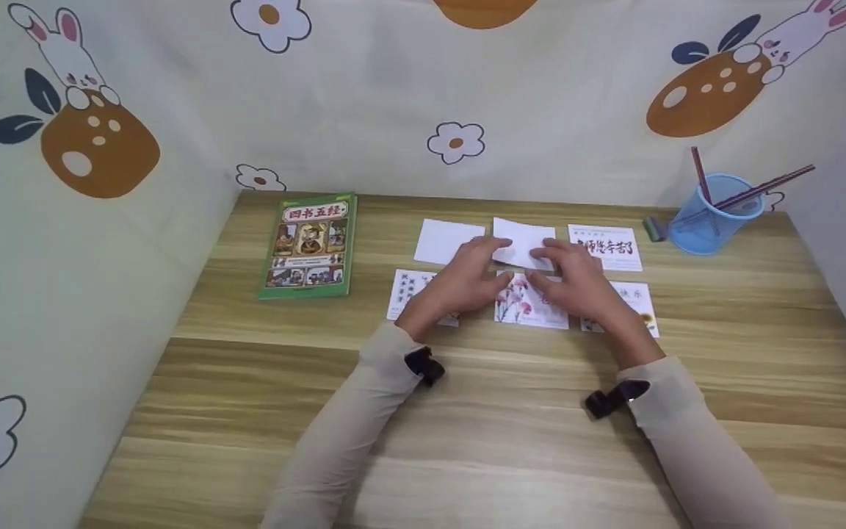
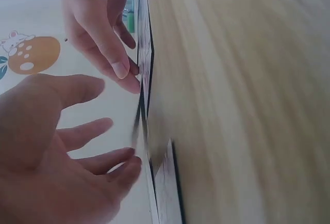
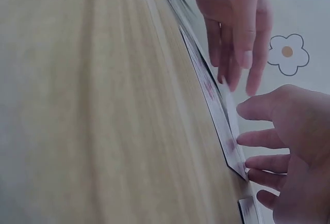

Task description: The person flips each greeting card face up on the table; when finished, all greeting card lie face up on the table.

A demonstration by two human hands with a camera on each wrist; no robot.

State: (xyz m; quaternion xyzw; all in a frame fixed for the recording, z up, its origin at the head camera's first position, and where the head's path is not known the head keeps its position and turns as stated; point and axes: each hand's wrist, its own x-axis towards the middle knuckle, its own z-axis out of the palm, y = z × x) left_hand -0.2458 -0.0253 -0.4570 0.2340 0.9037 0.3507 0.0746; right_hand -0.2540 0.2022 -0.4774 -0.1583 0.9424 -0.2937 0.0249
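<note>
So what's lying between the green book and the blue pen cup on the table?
In the head view, paper cards lie between the green book and the blue pen cup, with the left hand and right hand on them.

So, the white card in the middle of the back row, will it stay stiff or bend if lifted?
The white card probably bends easily: its near edge already looks raised under the fingers. It looks thin and likely light. Lying flat on the smooth table, it may slide when pushed.
</note>
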